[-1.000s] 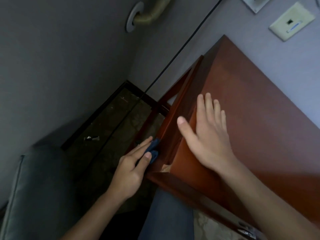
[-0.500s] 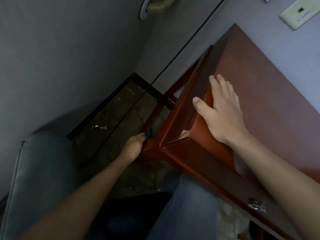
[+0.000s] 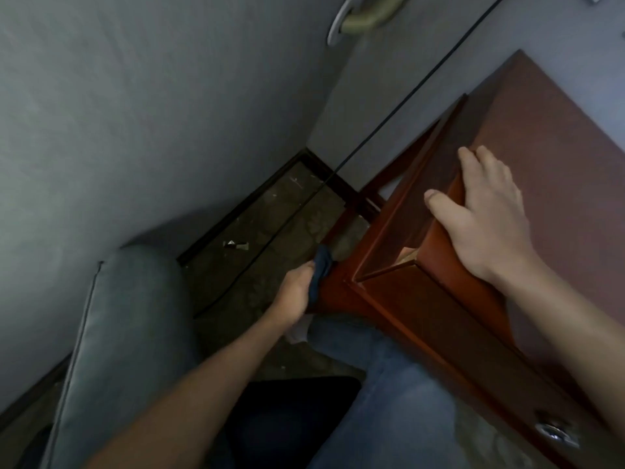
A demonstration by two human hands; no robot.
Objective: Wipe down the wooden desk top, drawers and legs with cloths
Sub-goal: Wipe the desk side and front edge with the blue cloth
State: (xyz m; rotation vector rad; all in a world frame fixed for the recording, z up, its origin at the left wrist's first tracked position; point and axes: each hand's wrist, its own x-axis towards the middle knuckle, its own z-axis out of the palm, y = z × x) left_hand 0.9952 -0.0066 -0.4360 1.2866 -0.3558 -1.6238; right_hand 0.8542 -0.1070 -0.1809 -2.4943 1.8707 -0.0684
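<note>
The reddish-brown wooden desk (image 3: pixel 558 137) fills the right side, seen from above its left end. My left hand (image 3: pixel 296 292) grips a dark blue cloth (image 3: pixel 319 270) and holds it against the desk's front left leg (image 3: pixel 333 299), just below the corner. My right hand (image 3: pixel 487 211) rests on the left edge of the desk top, fingers lying over the top and thumb down the side panel. A drawer front with a metal knob (image 3: pixel 554 431) shows at the lower right.
A grey cushioned seat (image 3: pixel 125 333) stands at the lower left beside the wall. A black cable (image 3: pixel 406 96) runs down the wall to the dusty floor (image 3: pixel 270 225). My jeans-clad knee (image 3: pixel 389 384) is under the desk front. A wall pipe fitting (image 3: pixel 355 18) sits at the top.
My left hand has moved down the leg with the cloth, from the desk's side panel to below the corner. My right hand shifted to curl over the desk's left edge.
</note>
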